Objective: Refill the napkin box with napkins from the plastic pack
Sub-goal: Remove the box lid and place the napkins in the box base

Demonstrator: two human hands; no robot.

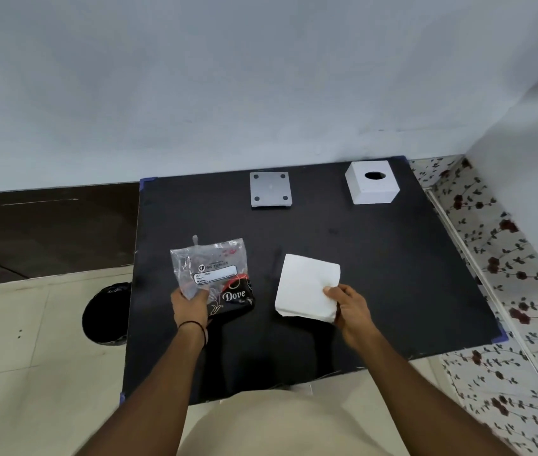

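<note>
A white stack of napkins (305, 284) is held above the black table (392, 274), pinched at its near right corner by my right hand (349, 309). To its left, my left hand (192, 306) grips the near edge of the clear plastic pack (211, 268), which looks flattened and has a black "Dove" print at its bottom. The white cube-shaped napkin box (372, 187) stands at the far right of the table with its round hole facing up. Its grey base plate (270, 189) lies apart, upside down, to the left of the box.
A pale wall runs behind the table. A black bin bag (106, 314) sits on the tiled floor at the table's left. A floral-patterned surface (507, 258) borders the table's right side.
</note>
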